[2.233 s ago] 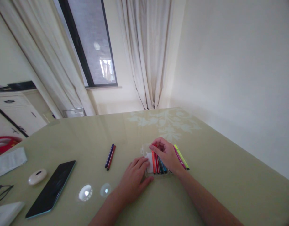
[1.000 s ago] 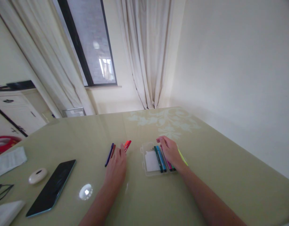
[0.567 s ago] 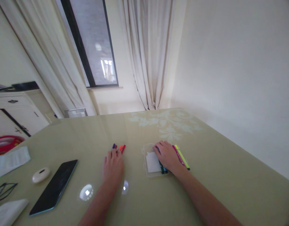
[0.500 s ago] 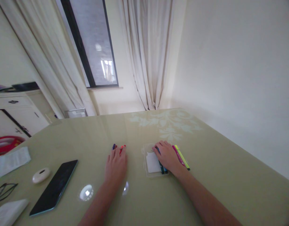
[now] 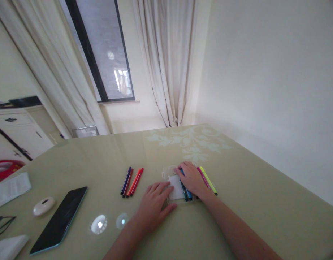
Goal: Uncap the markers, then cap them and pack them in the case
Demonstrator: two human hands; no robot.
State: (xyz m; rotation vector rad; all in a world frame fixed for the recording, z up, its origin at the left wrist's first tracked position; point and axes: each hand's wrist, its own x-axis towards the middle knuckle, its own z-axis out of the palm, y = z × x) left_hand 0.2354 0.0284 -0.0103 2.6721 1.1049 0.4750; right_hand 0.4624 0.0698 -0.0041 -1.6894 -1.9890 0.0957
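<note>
A clear plastic case (image 5: 172, 200) lies on the table with a white card (image 5: 176, 188) inside. My right hand (image 5: 192, 178) covers its right part, fingers curled over teal and blue markers (image 5: 187, 195) there; their far ends are mostly hidden. At the case's near left edge is my left hand (image 5: 157, 202), fingers spread, thumb and fingertips by the rim, holding nothing. Several markers lie side by side left of the case, among them a dark blue marker (image 5: 125, 181) and an orange marker (image 5: 133, 183). Beyond my right hand lie a magenta marker (image 5: 203, 177) and a yellow marker (image 5: 209, 181).
On the left side of the table are a phone (image 5: 59, 220), a white rounded case (image 5: 44, 206), glasses (image 5: 2, 226), a white box (image 5: 9, 247) and a pale packet (image 5: 11, 189). A wall (image 5: 277, 90) runs along the right edge.
My left hand has left the red and blue markers on the left and moved right and nearer, to the clear case. Those markers now lie uncovered. My right hand stays put.
</note>
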